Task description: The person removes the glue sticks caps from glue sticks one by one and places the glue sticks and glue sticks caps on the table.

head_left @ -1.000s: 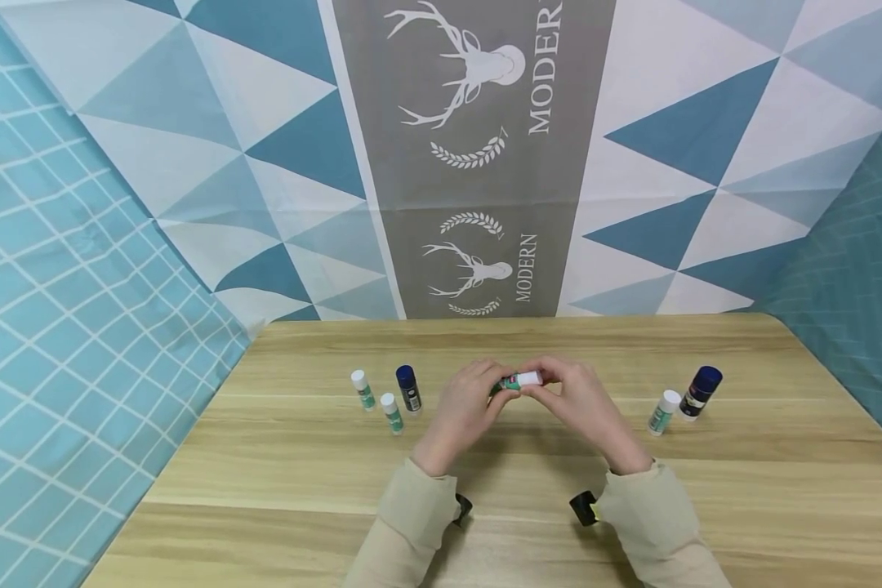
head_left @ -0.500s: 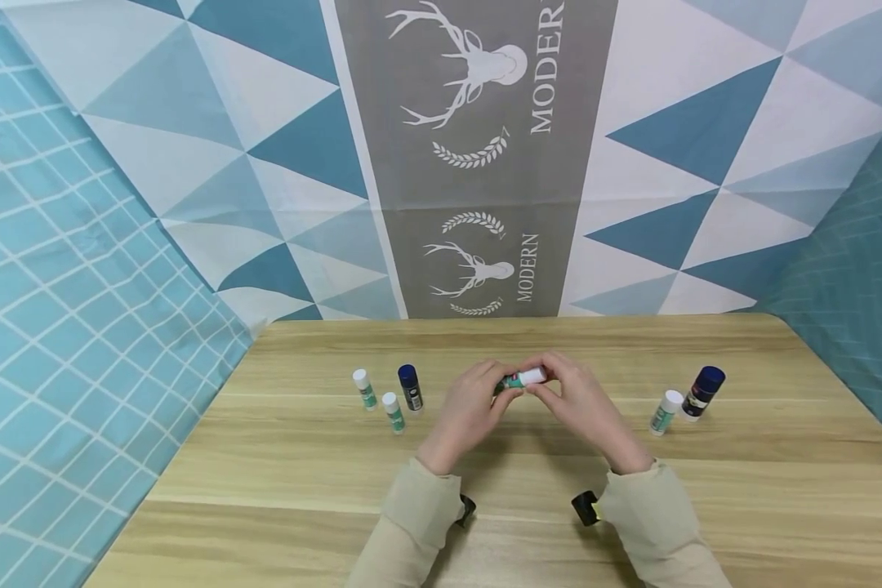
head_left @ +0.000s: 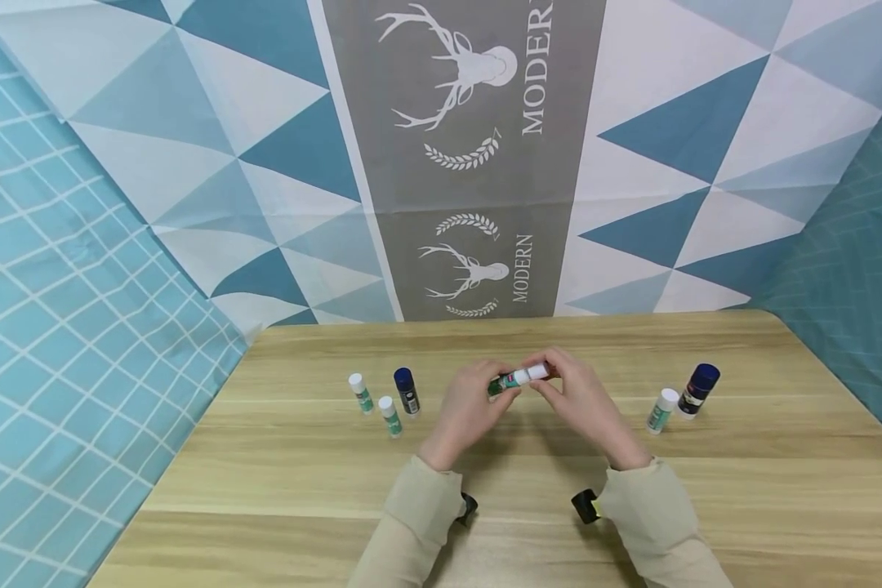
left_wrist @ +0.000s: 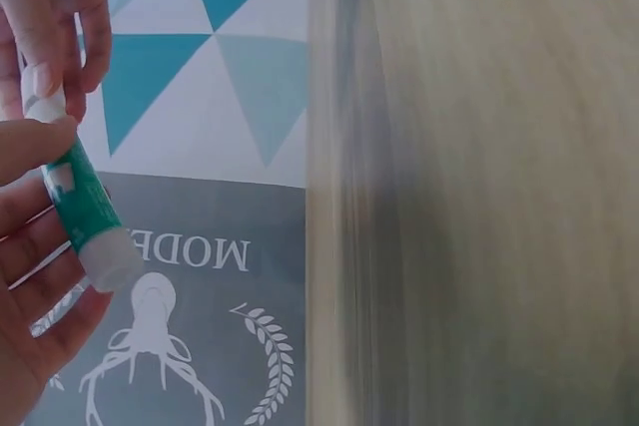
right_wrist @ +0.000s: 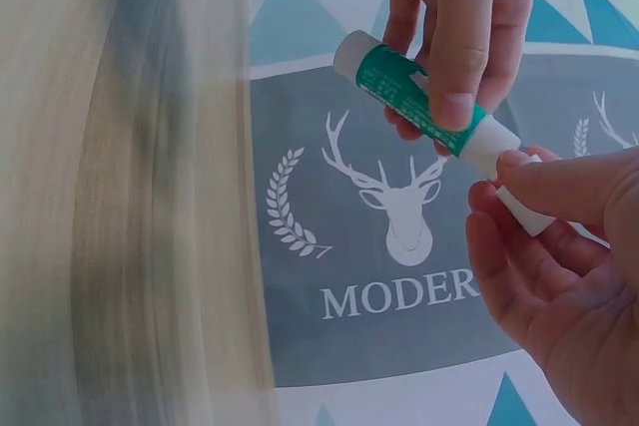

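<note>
Both hands hold one green-and-white glue stick (head_left: 510, 380) above the middle of the table. My left hand (head_left: 470, 408) pinches its green body (right_wrist: 404, 97) between thumb and fingers. At the other end, my right hand (head_left: 582, 402) grips the white cap (right_wrist: 526, 209). A narrow gap shows between cap and body in the head view, while the two stay in line. The left wrist view has the green body (left_wrist: 85, 202) slanting down to its white base; fingers partly cover the cap end there.
On the table (head_left: 323, 482), two small green-and-white glue sticks (head_left: 361, 394) (head_left: 390, 417) stand left beside a dark blue one (head_left: 407, 392). To the right are another green-and-white stick (head_left: 662, 411) and a larger dark blue one (head_left: 698, 391). Patterned cloth (head_left: 478, 180) hangs behind the table.
The right hand has shifted slightly right and away with the cap, and a gap now shows between cap and body. The left hand keeps its hold. The standing sticks stay put.
</note>
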### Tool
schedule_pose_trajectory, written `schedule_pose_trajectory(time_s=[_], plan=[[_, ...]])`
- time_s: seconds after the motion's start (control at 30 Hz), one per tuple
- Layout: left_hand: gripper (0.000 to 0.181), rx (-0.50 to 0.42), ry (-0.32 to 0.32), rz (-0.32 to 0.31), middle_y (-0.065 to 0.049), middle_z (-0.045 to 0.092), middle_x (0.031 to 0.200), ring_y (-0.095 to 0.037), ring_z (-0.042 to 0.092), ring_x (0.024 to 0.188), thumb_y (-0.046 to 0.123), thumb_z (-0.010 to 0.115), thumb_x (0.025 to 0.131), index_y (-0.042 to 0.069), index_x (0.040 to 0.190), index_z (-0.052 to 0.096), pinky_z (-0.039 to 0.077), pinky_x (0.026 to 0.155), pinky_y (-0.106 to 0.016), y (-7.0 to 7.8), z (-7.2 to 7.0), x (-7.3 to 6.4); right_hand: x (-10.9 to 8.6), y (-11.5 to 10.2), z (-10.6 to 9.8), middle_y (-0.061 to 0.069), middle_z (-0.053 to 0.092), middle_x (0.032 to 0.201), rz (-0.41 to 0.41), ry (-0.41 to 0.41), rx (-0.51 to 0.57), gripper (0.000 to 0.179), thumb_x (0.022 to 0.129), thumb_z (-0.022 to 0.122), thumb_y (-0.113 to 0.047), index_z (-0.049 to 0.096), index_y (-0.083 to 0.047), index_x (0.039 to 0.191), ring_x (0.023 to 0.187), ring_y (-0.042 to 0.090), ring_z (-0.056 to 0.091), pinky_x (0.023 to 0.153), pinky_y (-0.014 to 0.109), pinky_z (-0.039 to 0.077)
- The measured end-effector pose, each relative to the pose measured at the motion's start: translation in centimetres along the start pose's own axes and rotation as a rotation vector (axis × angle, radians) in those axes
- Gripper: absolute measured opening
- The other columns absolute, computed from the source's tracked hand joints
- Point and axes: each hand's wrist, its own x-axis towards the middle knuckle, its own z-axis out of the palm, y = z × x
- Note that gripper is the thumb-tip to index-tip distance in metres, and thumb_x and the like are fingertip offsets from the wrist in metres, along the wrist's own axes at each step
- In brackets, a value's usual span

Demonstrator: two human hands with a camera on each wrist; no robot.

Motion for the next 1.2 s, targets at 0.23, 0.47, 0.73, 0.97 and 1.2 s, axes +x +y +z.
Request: schedule_pose_trajectory(time_s=[0.23,0.47,0.73,0.97,1.2], plan=[[0.021,-0.036,0.035,-0.063,0.001,0.065,0.092,-0.012,0.060,0.083,0.020,0.068,0.078,0.013,0.097,0.064,0.048,0.074,-0.027,-0.3,0.4,0.4,0.1,0.7,0.3,0.008,0.060,0.097,0.041,0.026,0.007,0.021,0.081,0.065,-0.002,0.060,-0.003,0.102,0.081,0.017,0.058,0.078,0.039,0.051],[0.020,-0.116,0.028,-0.160,0.000,0.066,0.089,-0.015,0.063,0.084,0.020,0.067,0.079,0.012,0.097,0.062,0.049,0.074,-0.028,-0.6,1.0,0.2,0.1,1.2,0.7,0.013,0.062,0.097,0.139,0.044,0.057,0.027,0.081,0.065,-0.001,0.056,0.001,0.106,0.082,0.022,0.061,0.075,0.038,0.051],[0.021,-0.197,0.036,-0.219,0.001,0.066,0.090,-0.013,0.061,0.080,0.024,0.068,0.081,0.013,0.099,0.063,0.048,0.072,-0.026,-1.1,1.3,0.3,-0.1,1.9,1.4,0.011,0.062,0.090,0.223,0.042,-0.002,0.020,0.080,0.067,-0.005,0.062,-0.002,0.099,0.071,0.016,0.057,0.061,0.026,0.047],[0.021,-0.218,-0.015,-0.226,-0.002,0.067,0.095,-0.014,0.062,0.083,0.020,0.067,0.081,0.011,0.101,0.065,0.049,0.075,-0.026,-1.4,1.5,0.2,-0.3,2.7,2.0,0.018,0.059,0.100,0.223,-0.020,-0.060,0.024,0.082,0.058,0.007,0.063,0.000,0.104,0.075,0.020,0.053,0.064,0.030,0.045],[0.019,-0.259,-0.060,-0.242,-0.001,0.068,0.094,-0.014,0.064,0.084,0.018,0.066,0.082,0.010,0.099,0.066,0.050,0.075,-0.025,-1.5,2.1,0.1,-0.4,3.2,2.6,0.021,0.059,0.106,0.238,-0.069,-0.041,0.029,0.084,0.051,0.011,0.056,0.005,0.112,0.085,0.026,0.057,0.069,0.034,0.048]])
